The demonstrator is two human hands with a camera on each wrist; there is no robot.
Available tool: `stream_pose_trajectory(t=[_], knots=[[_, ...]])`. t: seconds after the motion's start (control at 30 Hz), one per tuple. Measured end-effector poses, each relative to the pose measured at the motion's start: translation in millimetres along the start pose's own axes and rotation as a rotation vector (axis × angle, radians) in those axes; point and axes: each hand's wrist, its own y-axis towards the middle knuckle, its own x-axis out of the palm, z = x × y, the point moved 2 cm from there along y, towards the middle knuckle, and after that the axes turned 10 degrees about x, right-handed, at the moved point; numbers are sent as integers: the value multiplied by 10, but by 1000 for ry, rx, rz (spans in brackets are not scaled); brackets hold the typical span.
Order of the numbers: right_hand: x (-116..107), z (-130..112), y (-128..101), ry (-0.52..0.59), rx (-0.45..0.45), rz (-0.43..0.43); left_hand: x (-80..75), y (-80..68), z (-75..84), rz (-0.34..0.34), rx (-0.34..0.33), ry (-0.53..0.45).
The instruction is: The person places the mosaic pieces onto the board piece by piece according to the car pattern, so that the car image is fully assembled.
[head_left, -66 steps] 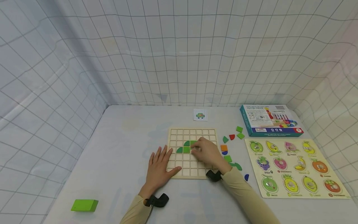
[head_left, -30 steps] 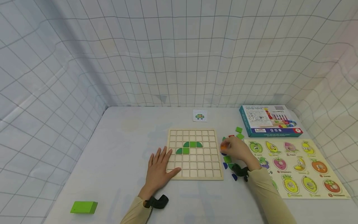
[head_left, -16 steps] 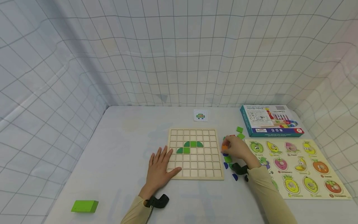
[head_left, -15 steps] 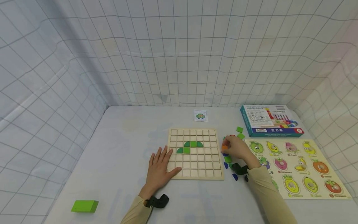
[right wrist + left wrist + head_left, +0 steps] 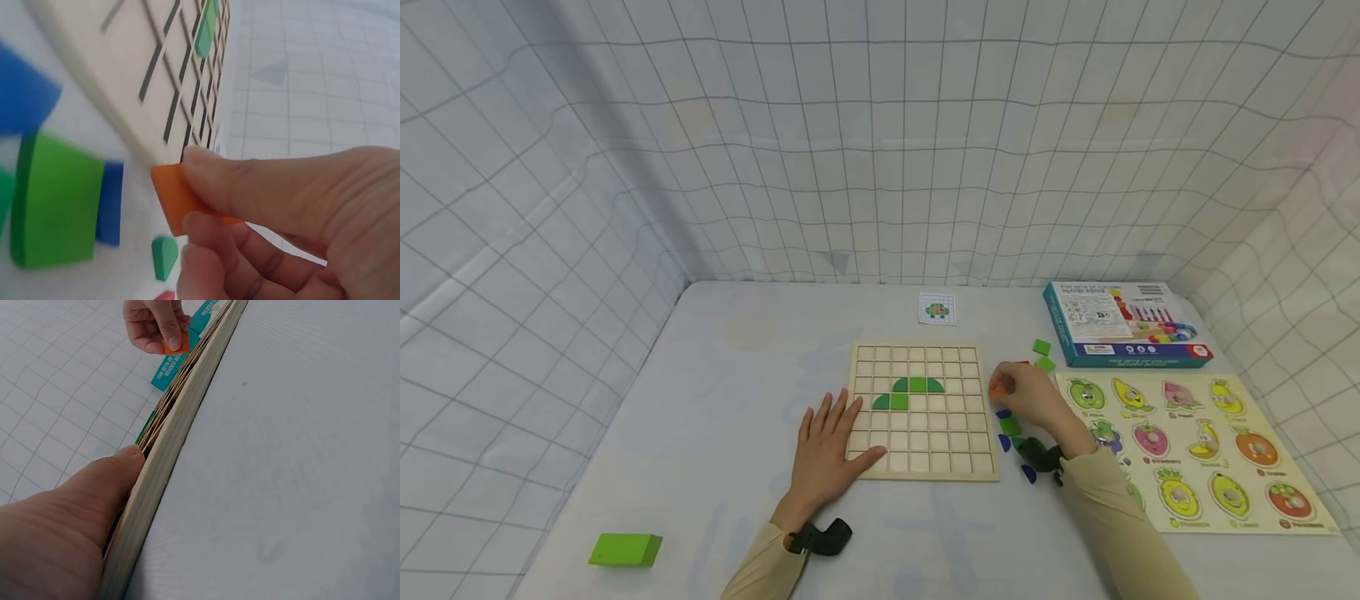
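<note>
My right hand [image 5: 1028,396] pinches an orange square tile [image 5: 178,197] between thumb and fingers, just off the right edge of the wooden grid board [image 5: 919,454]. Fingers spread, my left hand [image 5: 827,454] rests flat on the board's left edge; its thumb [image 5: 106,481] lies along the frame in the left wrist view. Set in the grid are two green squares, one of them a light green square [image 5: 917,385], and several dark green quarter-rounds, such as the quarter-round [image 5: 935,386]. Close below the right hand lie a green square tile [image 5: 59,200] and blue pieces.
Behind the board lies a small pattern card [image 5: 937,309]. At right are a boxed toy set [image 5: 1127,323] and a fruit puzzle board [image 5: 1195,450]. Loose green tiles [image 5: 1042,347] sit by the box. A green block [image 5: 625,550] stands at front left.
The right hand has left the grid, where a second quarter-round now shows at the top row's right end, and moved right to the loose pieces. It now holds the orange tile, lifted slightly toward the board.
</note>
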Motion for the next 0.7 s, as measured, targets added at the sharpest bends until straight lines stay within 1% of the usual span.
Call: stream_pose_trajectory(t=[0.17,0.33,0.43,0.53,0.7], knots=[[101,-194,-20,53,-77,12,-3,-1,-1,1,4,0],[246,-400,-11,117,-151,-1,-5,3,-3,0,2,-4],[341,-490,19,134,-182,-10,0,4,-7,-4,-3,-2],[429,-557,58,141,-193,-27,6,4,-9,-9,-8,3],[527,-646,96,156,-168,-70,-2,2,0,0,-11,-5]])
